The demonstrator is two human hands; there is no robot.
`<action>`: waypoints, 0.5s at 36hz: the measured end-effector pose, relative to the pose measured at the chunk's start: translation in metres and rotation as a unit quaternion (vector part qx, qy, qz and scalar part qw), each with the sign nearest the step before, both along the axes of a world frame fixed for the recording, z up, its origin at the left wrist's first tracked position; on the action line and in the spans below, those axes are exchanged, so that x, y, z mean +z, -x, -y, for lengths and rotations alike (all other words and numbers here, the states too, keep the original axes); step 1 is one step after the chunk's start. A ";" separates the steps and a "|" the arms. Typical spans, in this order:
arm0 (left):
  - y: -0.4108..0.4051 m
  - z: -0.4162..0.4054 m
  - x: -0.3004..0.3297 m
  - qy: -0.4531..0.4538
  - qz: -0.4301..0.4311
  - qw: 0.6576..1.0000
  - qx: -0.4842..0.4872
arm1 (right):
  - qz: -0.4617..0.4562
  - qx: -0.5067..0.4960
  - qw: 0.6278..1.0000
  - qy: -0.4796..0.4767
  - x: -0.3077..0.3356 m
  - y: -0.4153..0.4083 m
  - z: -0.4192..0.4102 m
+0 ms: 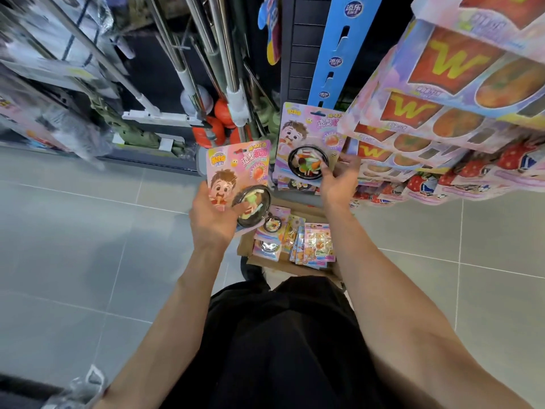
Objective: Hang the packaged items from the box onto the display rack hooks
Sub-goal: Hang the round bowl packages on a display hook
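Grey tiled floor (88,231) bears a cardboard box (244,246) (packets inside).

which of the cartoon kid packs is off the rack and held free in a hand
The pack in the left hand, left of the rack. The one the right hand touches hangs on the rack; others lie in the box.

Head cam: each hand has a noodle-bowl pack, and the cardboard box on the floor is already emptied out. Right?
Not quite. The left hand grips one noodle-bowl pack and the right hand grips another at the rack, but the cardboard box is not emptied: the head view shows several packs still inside.
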State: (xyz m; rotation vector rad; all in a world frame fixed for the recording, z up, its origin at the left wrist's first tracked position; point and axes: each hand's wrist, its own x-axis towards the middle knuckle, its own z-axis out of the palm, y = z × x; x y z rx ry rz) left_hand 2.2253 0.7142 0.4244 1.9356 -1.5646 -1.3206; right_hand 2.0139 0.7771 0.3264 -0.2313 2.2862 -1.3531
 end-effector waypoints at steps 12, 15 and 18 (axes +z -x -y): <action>0.024 -0.001 0.011 -0.025 -0.112 0.993 -0.018 | 0.137 -0.105 0.984 0.036 0.005 -0.003 -0.005; 0.032 -0.003 0.011 -0.038 -0.126 0.991 -0.013 | 0.153 -0.087 0.983 0.044 0.030 -0.016 -0.015; 0.039 -0.004 0.012 -0.055 -0.141 0.988 -0.006 | 0.239 0.008 0.964 0.115 0.053 -0.028 -0.029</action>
